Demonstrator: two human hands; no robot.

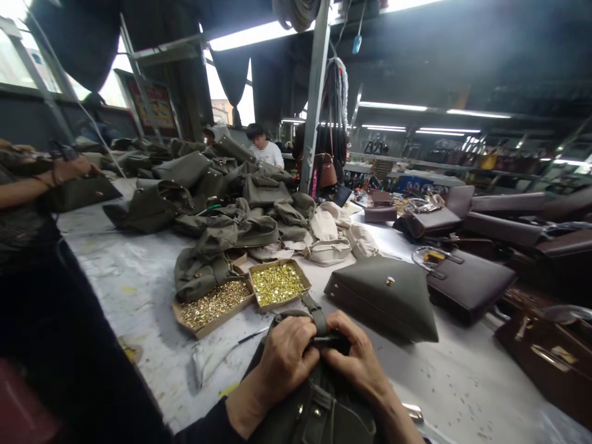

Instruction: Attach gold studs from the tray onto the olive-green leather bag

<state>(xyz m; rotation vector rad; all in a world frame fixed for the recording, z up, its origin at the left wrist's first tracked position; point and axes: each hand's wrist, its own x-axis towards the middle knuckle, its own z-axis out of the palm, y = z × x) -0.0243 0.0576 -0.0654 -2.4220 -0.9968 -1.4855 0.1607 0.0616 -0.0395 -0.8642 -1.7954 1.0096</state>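
Note:
My left hand (287, 348) and my right hand (354, 351) are both closed on an olive-green bag (308, 401) at the table's near edge. Between them a strap (315, 313) of the same material stands up from the bag's edge. My fingers pinch the edge on either side of this strap; what lies under the fingertips is hidden. Straps and small metal fittings show on the bag's near side. Just beyond my hands are a cardboard box of bright gold fittings (277, 285) and another box of duller gold fittings (216, 305). A thin dark tool (253, 335) lies left of the bag.
Olive bags (194, 179) are heaped at the back, beside beige ones (329, 237). A finished-looking green bag (383, 290) lies right of my hands, with brown handbags (467, 277) beyond. At left, a co-worker's hand (76, 168) is over another bag. A metal post (318, 98) rises behind.

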